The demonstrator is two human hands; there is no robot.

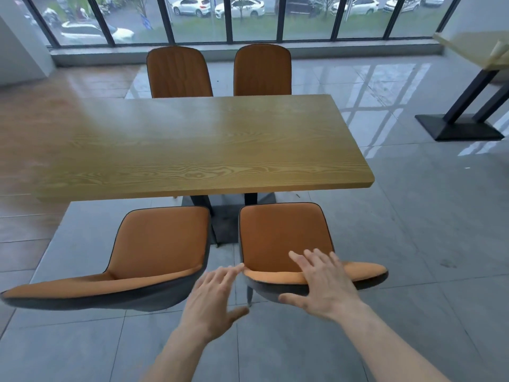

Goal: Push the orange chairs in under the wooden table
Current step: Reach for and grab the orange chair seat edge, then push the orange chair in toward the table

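Observation:
A long wooden table stands in front of me. Two orange chairs are on its near side, both pulled out clear of the table edge: the near left chair and the near right chair. My right hand lies spread over the top of the right chair's backrest, fingers on the orange front, thumb on the grey back. My left hand hovers open in the gap between the two chairs, fingertips close to the right chair's left corner. Two more orange chairs, far left and far right, sit at the far side.
The table's black pedestal base stands between the two near chairs. A second table with black legs is at the right. A window wall runs along the back. The floor is grey tile, with wood flooring at the left.

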